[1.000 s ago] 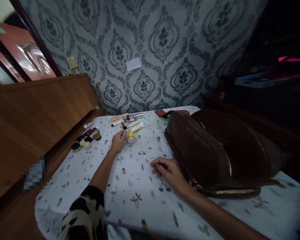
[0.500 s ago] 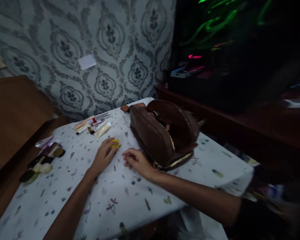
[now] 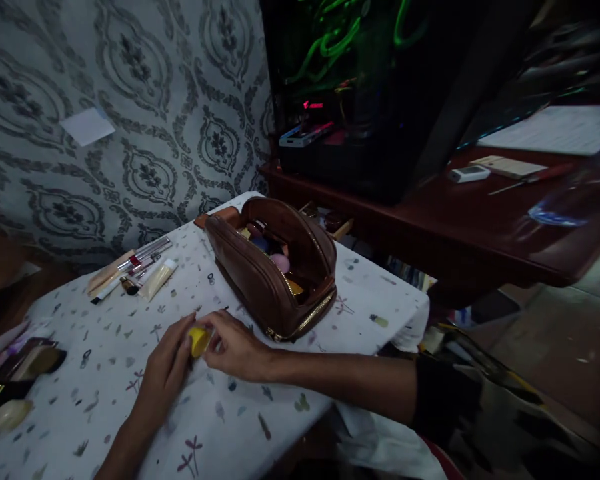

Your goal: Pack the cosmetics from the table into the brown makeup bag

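My left hand [image 3: 166,368] is closed around a small jar with a yellow lid [image 3: 199,341] low over the patterned tablecloth [image 3: 130,407]. My right hand [image 3: 234,348] meets it from the right, fingers pinched on the same jar. Just behind my hands lies an open brown leather pouch [image 3: 267,280] with several small cosmetics showing inside.
A row of tubes and pencils [image 3: 130,267] lies at the table's back left. Compacts and small jars [image 3: 15,380] sit at the left edge. A dark wooden desk [image 3: 430,220] with a glowing computer case [image 3: 360,87] stands right of the table.
My left hand has brought the yellow-lidded jar from the tubes toward me. My right hand has come onto it. The view has swung right, showing the desk.
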`<state>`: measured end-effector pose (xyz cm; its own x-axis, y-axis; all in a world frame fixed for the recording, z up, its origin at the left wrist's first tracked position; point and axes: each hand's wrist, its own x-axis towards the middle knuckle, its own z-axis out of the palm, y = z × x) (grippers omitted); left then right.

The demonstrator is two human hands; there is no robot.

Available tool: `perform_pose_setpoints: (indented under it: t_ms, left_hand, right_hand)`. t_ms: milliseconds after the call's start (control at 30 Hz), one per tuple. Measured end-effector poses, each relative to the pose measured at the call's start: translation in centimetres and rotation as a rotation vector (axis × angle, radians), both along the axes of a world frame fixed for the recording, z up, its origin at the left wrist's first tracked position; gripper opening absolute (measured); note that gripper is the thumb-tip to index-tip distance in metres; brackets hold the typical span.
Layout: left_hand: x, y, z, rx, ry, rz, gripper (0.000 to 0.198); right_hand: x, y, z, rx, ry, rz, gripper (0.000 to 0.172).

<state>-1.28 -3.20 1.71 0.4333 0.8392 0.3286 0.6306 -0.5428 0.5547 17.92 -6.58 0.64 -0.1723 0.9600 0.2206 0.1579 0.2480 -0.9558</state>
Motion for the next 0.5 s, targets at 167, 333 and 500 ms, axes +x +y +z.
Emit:
perform_pose_setpoints:
  t_ms: [167,333,500]
  left_hand:
    - [-0.1,-1.8,-0.1,-0.074,-0.06,0.07,0.049]
    - [-0.2,-2.5,-1.7,-0.01,-0.015,0.032,0.056]
    - [-1.4,-2.7,-2.8,0.055,0.121,-0.059,0.07]
  right_hand:
    - [0.4,-0.8,0.6,0.06,-0.184,0.146,0.065]
    - [0.5,-1.2,0.4,0.126,-0.319,0.235,0.06]
    - [0.5,-1.4,0.2,0.182,-0.396,0.232,0.06]
